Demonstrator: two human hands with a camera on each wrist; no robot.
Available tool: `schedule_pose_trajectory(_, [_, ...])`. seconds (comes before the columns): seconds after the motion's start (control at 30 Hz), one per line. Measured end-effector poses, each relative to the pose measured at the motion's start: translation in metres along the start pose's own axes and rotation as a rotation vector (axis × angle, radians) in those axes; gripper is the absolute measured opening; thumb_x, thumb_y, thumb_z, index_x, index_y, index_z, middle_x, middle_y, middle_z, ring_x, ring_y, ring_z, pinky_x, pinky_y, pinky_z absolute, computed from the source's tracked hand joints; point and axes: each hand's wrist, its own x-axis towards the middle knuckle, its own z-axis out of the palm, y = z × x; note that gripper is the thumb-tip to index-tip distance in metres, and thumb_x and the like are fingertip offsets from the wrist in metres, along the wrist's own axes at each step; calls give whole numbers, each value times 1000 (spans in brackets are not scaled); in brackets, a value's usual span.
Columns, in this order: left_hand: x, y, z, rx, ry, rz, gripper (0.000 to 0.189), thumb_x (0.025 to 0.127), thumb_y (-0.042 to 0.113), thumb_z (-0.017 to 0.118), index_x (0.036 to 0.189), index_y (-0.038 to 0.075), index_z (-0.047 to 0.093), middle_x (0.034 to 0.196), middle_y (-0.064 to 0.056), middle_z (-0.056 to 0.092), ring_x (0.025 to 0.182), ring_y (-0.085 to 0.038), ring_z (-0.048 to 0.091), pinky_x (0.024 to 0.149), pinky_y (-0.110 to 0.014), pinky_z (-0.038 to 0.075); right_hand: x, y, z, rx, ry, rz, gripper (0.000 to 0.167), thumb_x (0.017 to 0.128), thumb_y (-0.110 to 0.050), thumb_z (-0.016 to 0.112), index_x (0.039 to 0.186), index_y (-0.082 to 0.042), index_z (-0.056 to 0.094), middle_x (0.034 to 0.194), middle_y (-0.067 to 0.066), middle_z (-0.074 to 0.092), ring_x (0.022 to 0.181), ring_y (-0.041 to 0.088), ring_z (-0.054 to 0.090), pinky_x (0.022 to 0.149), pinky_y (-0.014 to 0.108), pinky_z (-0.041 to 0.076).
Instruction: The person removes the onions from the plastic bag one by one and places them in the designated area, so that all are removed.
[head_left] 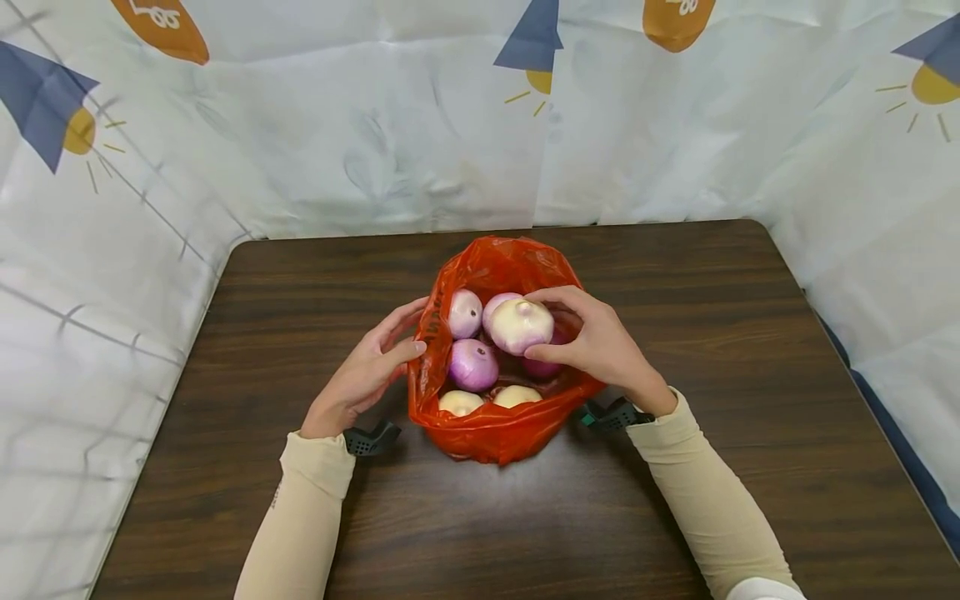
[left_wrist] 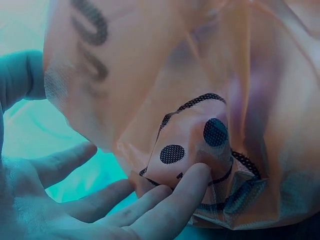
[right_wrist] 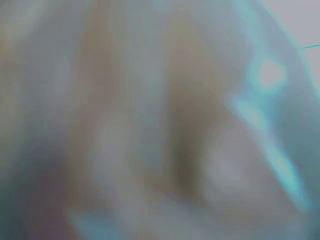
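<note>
A red plastic bag [head_left: 491, 429] stands with its mouth spread, several onions inside. My right hand [head_left: 600, 337] grips a pale onion [head_left: 519, 327] between thumb and fingers, at the bag's mouth above the others. My left hand [head_left: 371, 367] rests against the bag's left side, its fingers fairly straight; in the left wrist view, fingertips [left_wrist: 200, 175] touch the printed plastic. Inside lie a purple onion [head_left: 473, 365], another onion [head_left: 465, 314] behind it, and two pale ones near the front wall. The right wrist view is too blurred to read.
The bag stands on a dark wood-grain table [head_left: 315, 283] with rounded back corners. White patterned sheeting [head_left: 420, 125] hangs behind it and along both sides. A dark wrist device [head_left: 371, 437] sits at the left wrist, and another [head_left: 611, 415] at the right.
</note>
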Motion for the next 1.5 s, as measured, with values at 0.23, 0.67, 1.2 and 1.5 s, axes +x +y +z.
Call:
schedule_pose_trajectory(0.23, [-1, 3, 1, 20, -1, -3, 63, 104, 23, 59, 161, 30, 33, 171, 0, 25, 145, -32, 46, 103, -31, 56, -8, -10, -16, 29, 67, 13, 67, 78, -17, 92, 137, -20, 62, 138, -2, 62, 131, 18, 62, 110, 31, 52])
schedule_pose_trajectory(0.67, [-3, 2, 2, 9, 1, 21, 64, 104, 19, 59, 161, 29, 32, 170, -1, 27, 138, -26, 51, 98, -30, 58, -17, -16, -43, 73, 185, 5, 61, 83, -14, 88, 138, -19, 62, 138, 1, 64, 127, 13, 62, 110, 17, 48])
schedule_pose_trajectory(1.2, [-1, 3, 4, 9, -10, 31, 64, 105, 18, 58, 161, 29, 31, 170, -3, 28, 139, -26, 50, 98, -31, 58, -34, 1, -68, 115, 320, 59, 60, 85, -11, 85, 139, -15, 61, 139, 2, 62, 125, 9, 63, 102, 11, 50])
schedule_pose_trajectory(1.5, [-3, 5, 5, 16, -15, 31, 66, 104, 16, 58, 162, 29, 30, 171, -2, 26, 142, -30, 47, 99, -32, 58, -43, 15, -76, 88, 376, 108, 59, 86, -15, 85, 139, -15, 61, 140, 1, 63, 125, 6, 63, 103, 10, 49])
